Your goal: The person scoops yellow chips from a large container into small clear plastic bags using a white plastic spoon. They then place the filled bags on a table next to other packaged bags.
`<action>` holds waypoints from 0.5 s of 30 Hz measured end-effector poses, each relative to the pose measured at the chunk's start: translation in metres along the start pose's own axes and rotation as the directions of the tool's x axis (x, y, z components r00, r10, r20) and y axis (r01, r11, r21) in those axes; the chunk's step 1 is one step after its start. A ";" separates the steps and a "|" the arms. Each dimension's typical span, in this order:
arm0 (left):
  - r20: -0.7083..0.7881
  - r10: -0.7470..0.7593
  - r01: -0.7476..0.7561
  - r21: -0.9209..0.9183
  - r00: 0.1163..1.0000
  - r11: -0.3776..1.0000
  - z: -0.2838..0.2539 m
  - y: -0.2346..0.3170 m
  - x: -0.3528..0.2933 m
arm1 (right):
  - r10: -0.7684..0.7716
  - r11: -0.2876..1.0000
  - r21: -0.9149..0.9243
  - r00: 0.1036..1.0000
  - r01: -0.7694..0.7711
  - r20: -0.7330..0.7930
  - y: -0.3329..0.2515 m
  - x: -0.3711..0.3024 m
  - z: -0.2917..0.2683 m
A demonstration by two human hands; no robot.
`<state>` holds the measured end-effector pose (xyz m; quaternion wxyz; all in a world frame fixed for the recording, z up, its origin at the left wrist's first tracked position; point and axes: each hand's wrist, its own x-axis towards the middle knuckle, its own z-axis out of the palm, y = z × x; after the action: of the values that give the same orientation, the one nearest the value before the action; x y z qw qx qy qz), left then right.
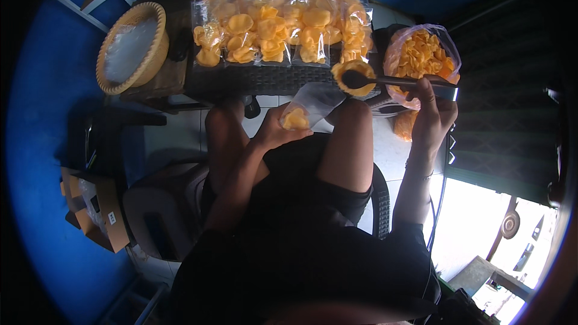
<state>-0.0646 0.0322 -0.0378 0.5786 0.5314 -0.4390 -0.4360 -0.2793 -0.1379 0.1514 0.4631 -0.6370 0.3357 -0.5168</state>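
Note:
My left hand point(278, 129) is closed around a clear plastic bag point(318, 100) above my lap, and some yellow crackers point(295, 118) lie in its bottom. The bag's mouth points up and to the right. In my right hand point(431, 107) is a pair of tongs point(447, 91) with dark tips, reaching left. A round, curled yellow cracker point(363, 89) is gripped at the tips, just right of the bag's mouth and apart from it. Near my right hand stands a large pinkish plastic bag point(456, 48) full of loose crackers point(421, 53).
Several filled clear packets point(265, 30) cover the dark woven table point(253, 80) ahead. A wicker basket point(158, 54) holding clear plastic bags point(127, 51) stands at the left. An orange bag point(405, 126) sits below the big bag. An open cardboard box point(108, 219) lies at lower left.

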 end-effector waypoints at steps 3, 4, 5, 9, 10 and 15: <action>0.018 -0.014 0.015 -0.047 1.000 0.999 0.000 0.004 -0.002 | -0.033 0.999 -0.003 0.996 0.033 0.087 -0.003 -0.002 0.009; 0.025 -0.008 0.009 -0.051 1.000 0.999 0.000 0.006 -0.002 | -0.030 0.999 -0.021 0.993 0.033 0.113 -0.004 -0.003 0.011; 0.032 -0.001 0.002 -0.054 0.999 0.999 -0.001 0.007 -0.002 | -0.029 0.999 -0.037 0.990 0.035 0.139 -0.004 -0.003 0.012; 0.067 -0.061 0.069 -0.132 0.996 0.989 -0.001 0.011 -0.003 | -0.030 0.997 -0.059 0.978 0.043 0.206 -0.005 -0.004 0.014; 0.070 -0.053 0.062 -0.127 0.996 0.990 -0.002 0.010 -0.003 | -0.029 0.997 -0.065 0.977 0.043 0.212 -0.005 -0.004 0.014; 0.072 -0.021 0.026 -0.079 0.997 0.997 -0.002 0.006 -0.003 | -0.022 0.997 -0.061 0.957 0.042 0.289 -0.002 -0.002 0.015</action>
<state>-0.0627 0.0361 -0.0320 0.5783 0.4970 -0.4353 -0.4787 -0.2651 -0.1312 0.1523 0.4771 -0.7259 0.2713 -0.4146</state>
